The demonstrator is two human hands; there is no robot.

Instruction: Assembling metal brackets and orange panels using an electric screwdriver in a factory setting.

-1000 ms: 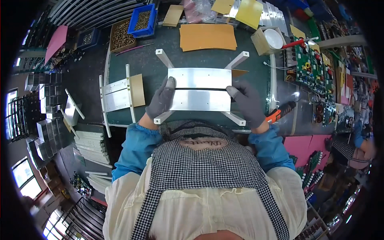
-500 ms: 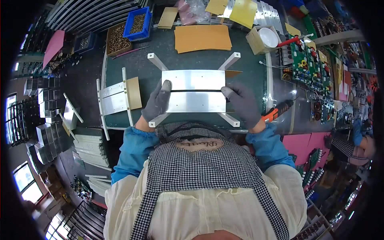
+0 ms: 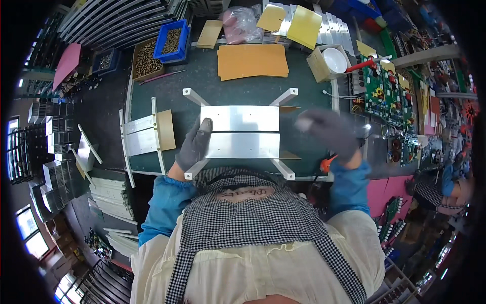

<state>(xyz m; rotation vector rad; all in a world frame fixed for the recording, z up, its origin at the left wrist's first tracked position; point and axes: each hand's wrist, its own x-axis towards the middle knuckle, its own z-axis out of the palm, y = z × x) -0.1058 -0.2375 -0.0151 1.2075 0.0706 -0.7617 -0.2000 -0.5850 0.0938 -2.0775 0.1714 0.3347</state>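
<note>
Two brushed-metal plates (image 3: 240, 119) lie side by side on the green table (image 3: 202, 81), joined into one frame with white bars sticking out at its corners. My left hand (image 3: 195, 144), in a grey glove, grips the frame's left end, fingers laid over the plate edge. My right hand (image 3: 329, 133), also gloved, is blurred and hangs off the frame's right end, apart from it, with nothing in it. An orange-handled tool (image 3: 328, 163) lies at the table's front edge just below that hand.
More metal plates with a brown card (image 3: 147, 134) sit to the left. An orange sheet (image 3: 252, 61), a blue bin of small parts (image 3: 172, 41) and a carton with a white bowl (image 3: 329, 62) stand behind. Green circuit boards (image 3: 379, 93) fill the right.
My right hand has let go of the frame's right end and swung out to the right. My left hand stays on the left end, and the frame has barely shifted.
</note>
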